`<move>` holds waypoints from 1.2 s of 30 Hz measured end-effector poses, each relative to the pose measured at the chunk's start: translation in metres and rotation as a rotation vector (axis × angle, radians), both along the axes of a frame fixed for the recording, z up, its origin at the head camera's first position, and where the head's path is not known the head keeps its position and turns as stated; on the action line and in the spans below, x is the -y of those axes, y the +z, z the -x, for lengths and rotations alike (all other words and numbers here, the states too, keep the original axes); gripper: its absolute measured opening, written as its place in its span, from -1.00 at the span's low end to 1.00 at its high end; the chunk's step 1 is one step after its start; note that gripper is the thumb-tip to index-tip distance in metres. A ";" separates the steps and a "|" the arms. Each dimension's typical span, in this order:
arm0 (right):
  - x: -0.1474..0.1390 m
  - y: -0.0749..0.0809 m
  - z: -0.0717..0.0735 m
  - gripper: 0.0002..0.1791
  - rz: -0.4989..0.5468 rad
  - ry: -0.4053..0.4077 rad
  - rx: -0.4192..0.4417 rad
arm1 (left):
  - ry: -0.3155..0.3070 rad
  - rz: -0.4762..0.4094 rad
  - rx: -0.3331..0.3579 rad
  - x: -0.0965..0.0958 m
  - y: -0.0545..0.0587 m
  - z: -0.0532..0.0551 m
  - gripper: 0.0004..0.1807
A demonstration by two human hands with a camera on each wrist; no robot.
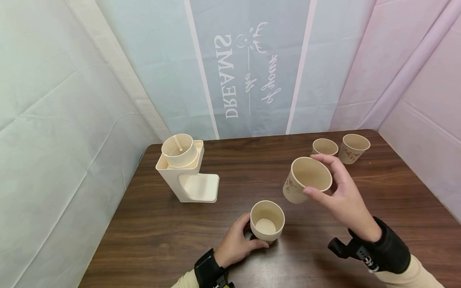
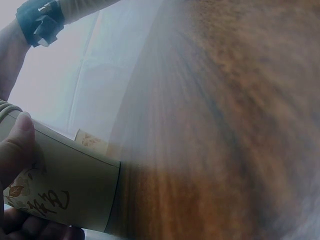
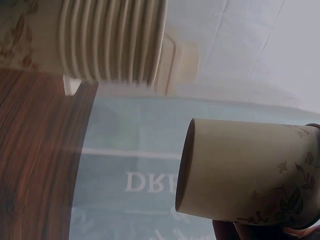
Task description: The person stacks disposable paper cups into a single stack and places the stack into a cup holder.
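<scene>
Behind the raised cup (image 1: 306,180), two cups (image 1: 353,149) (one part-hidden) stand.

Left arm (image 1: 219,260): extended over the near side of the table (image 1: 137,244), its forearm covered by a cream sleeve (image 1: 186,281).
Left wrist: encircled by a black band (image 1: 209,267).
Left hand (image 1: 235,243): held low, well in from the table's left edge; thumb and fingers are curved in a side grip, the thumb (image 1: 258,243) being set on the near side.
Right arm: slanted in from the table's near right, likewise sleeved in cream.
Right wrist: wrapped in a broader black band (image 1: 390,250).
Right hand (image 1: 341,195): raised above the table, nearer its back edge than the left; a pinch is formed between thumb and outstretched fingers.
</scene>
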State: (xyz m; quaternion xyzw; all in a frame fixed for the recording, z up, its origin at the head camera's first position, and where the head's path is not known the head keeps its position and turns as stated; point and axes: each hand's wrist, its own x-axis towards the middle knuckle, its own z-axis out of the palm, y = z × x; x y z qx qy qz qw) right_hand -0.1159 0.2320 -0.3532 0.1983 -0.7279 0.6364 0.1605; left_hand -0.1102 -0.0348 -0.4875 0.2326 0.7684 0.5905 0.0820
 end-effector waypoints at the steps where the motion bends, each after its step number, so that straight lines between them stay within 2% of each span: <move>1: 0.002 0.001 -0.001 -0.19 -0.002 0.013 -0.001 | 0.001 0.001 0.002 0.000 0.000 0.000 -0.22; 4: 0.010 0.001 -0.005 -0.17 -0.016 0.051 -0.013 | 0.001 0.005 0.001 0.000 -0.001 0.000 -0.23; 10: 0.025 0.000 -0.010 -0.08 -0.161 0.062 -0.065 | -0.007 0.002 -0.008 0.000 -0.001 0.001 -0.22; 18: 0.036 -0.005 -0.016 -0.06 -0.248 0.112 -0.012 | -0.004 0.016 -0.047 0.001 -0.001 0.001 -0.22; 31: 0.049 -0.013 -0.016 -0.05 -0.241 0.186 0.008 | 0.009 0.036 -0.064 0.001 0.000 0.001 -0.20; 36: 0.051 -0.019 -0.017 -0.01 -0.249 0.204 0.006 | -0.007 0.018 -0.053 0.002 0.000 0.001 -0.20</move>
